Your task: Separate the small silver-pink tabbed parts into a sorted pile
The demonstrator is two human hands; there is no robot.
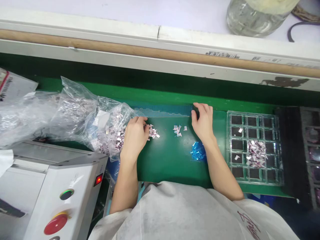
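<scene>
A long translucent blue strip (163, 110) with a ragged lower edge lies across the green work surface. At its right end is my right hand (203, 122), thumb and forefinger closed about the strip's edge. My left hand (135, 138) is over a pile of small white-and-pink pieces (153, 132), below the strip's left part. Its fingers are curled in toward the thumb; what they pinch is hidden. Between the hands lies a small group of the same pieces (177, 130). Shiny blue film scraps (198, 151) are heaped beside my right forearm.
Clear plastic bags (75, 106) of small pieces lie at the left. A clear compartment tray (254, 115) holding a heap of pieces stands right. A grey machine (82, 173) with a red button (56, 224) is at lower left. Above are a white shelf (112, 28) and glass jar (250, 20).
</scene>
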